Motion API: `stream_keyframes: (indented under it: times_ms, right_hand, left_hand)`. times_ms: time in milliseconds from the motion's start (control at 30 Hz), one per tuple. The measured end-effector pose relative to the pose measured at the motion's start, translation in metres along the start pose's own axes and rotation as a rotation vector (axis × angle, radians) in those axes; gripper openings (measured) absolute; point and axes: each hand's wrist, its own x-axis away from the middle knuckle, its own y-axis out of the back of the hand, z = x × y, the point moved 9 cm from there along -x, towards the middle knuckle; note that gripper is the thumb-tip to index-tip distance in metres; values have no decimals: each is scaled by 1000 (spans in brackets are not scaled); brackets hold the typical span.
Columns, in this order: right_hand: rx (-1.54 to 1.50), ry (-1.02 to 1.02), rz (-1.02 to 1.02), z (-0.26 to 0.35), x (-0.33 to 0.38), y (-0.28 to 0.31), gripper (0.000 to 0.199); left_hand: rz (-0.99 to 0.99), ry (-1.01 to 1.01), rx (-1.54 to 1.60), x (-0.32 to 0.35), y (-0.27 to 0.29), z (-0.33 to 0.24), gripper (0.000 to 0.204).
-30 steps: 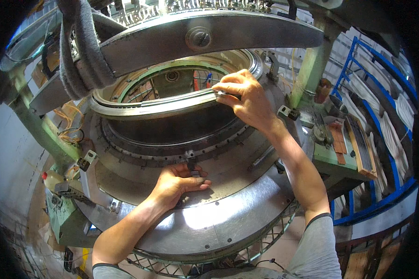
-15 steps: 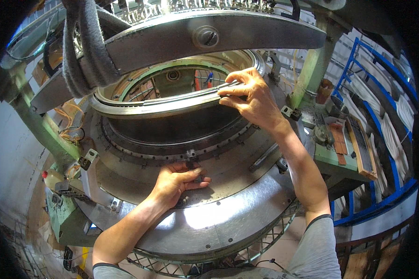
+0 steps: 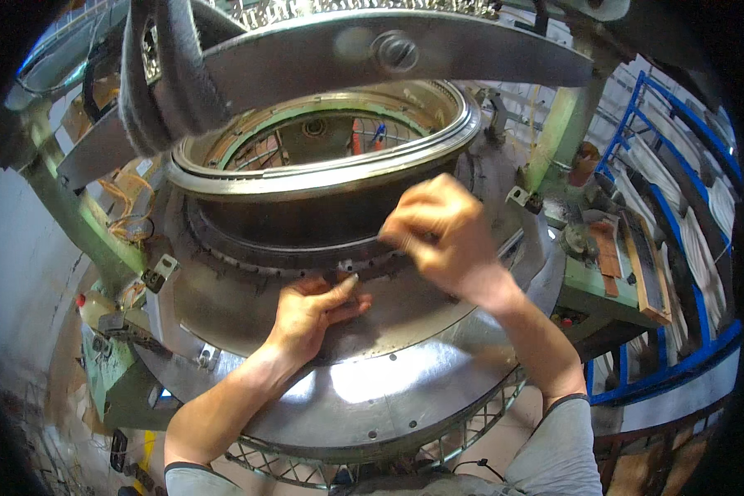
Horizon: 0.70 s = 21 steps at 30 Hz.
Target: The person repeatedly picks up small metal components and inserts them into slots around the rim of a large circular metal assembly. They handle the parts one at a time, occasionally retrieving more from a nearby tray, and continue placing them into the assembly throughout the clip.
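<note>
Left hand (image 3: 302,317) low over the broad round grey metal plate (image 3: 380,376), thumb tip just beside a small bright metal fitting (image 3: 347,265) on the dark lower metal ring with a row of small holes (image 3: 260,267). Left grip: thumb and fingers drawn close; cannot tell whether anything is pinched between them. Right hand (image 3: 442,236) above the plate, apart from the polished pale metal ring (image 3: 306,183) that tops the dark drum (image 3: 306,221). Right grip: fingers bunched, badly blurred; cannot tell whether they carry a part. Main hazard, in my judgement, is loss of something small: if either grip does hold a piece, a loose pinch could let it drop onto the plate and slide, or lodge by the drum's foot. Inside the polished ring lies a deep opening; anything let go over its edge might be hard to recover. Left fingers mask part of the lower ring, so a misaligned contact at the fitting could pass unseen. The curved grey steel beam (image 3: 488,54) spans overhead; a hand raised carelessly might knock it, or catch the looped grey cloth (image 3: 161,91) hung over its left part.
</note>
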Motion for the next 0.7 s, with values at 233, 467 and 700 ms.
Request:
stream_keyframes:
  times_ms: [233, 467, 700]
  right_hand:
    - [-57, -166, 272, 29, 57, -98, 7]
    - [-134, -350, 263, 11, 62, -105, 8]
    - [-62, -363, 204, 5, 66, -112, 15]
  left_hand:
    - [-125, -33, -56, -2, 19, 7, 20]
    - [-106, -86, 3, -2, 20, 6, 16]
    - [-116, -146, -50, -4, 22, 5, 13]
